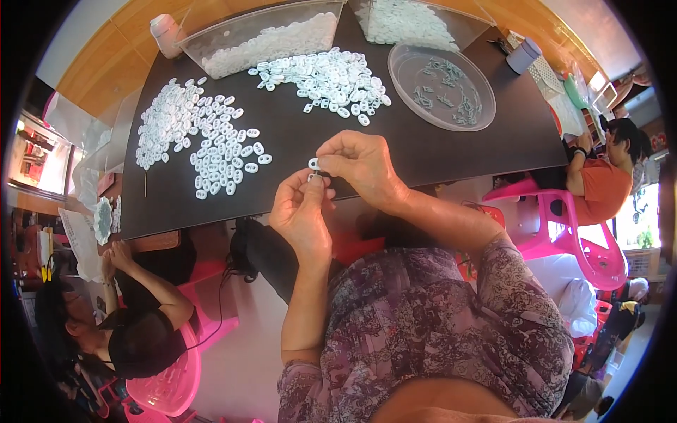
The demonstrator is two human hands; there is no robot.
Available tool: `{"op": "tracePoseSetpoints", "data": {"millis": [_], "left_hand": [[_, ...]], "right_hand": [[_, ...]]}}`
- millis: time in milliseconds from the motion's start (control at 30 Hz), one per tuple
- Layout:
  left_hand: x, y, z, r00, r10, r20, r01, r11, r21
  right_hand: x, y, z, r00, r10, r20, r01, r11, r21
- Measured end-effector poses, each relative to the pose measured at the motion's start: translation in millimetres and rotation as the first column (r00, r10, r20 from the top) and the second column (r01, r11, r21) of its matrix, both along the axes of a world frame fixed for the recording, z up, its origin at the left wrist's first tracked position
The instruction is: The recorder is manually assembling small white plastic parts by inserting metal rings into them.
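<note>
Over the near edge of the dark table (451,156), my two hands meet with their fingertips almost touching. My right hand (363,166) pinches a small white oval plastic piece (313,163) between thumb and fingers. Just below it, my left hand (305,211) is closed in a pinch on another small white piece (311,177), mostly covered by the thumb. A thin dark bit shows between the two; whether it joins them I cannot tell. Ahead lies a heap of white oval pieces with holes (328,81), and to the left another spread heap (222,155).
At the back stand two clear bins, one (211,44) at left and one (465,21) at right, filled with white pieces. A round clear tray (402,88) holds small grey metal parts. A bottle (166,35) and a cup (524,56) flank them. People sit on pink chairs at both sides.
</note>
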State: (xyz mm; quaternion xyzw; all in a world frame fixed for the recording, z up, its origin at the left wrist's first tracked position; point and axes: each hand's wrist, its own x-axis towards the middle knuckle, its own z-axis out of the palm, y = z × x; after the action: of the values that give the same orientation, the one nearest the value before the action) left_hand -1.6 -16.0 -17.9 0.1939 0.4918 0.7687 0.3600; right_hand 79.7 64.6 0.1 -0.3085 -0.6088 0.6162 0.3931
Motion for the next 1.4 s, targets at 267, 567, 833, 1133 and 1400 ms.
{"op": "tracePoseSetpoints", "data": {"millis": [267,567,833,1133,1400], "left_hand": [[2.8,0.8,0.6,1.0,-0.009,0.01,0.009,0.999,0.047],[5.4,3.5,-7.9,0.999,-0.027,-0.033,0.031,0.991,0.13],[-3.9,0.0,-9.0,0.996,-0.075,0.04,0.072,0.995,0.066],[2.9,3.4,8.1,0.997,-0.044,0.058,0.043,0.999,0.026],[1.7,-1.3,1.5,0.983,-0.088,-0.163,0.096,0.995,0.04]], "right_hand": [[6.1,-4.8,-2.0,0.995,0.043,0.09,-0.043,0.999,0.002],[11.8,-4.8,6.4,0.985,0.127,0.114,-0.12,0.991,-0.059],[17.3,-5.5,3.7,0.968,0.097,0.23,-0.159,0.95,0.268],[18.8,0.9,0.1,0.97,-0.073,0.234,-0.104,0.74,0.665],[26.5,-1.9,-1.1,0.984,-0.059,0.166,-0.056,0.787,0.614]]}}
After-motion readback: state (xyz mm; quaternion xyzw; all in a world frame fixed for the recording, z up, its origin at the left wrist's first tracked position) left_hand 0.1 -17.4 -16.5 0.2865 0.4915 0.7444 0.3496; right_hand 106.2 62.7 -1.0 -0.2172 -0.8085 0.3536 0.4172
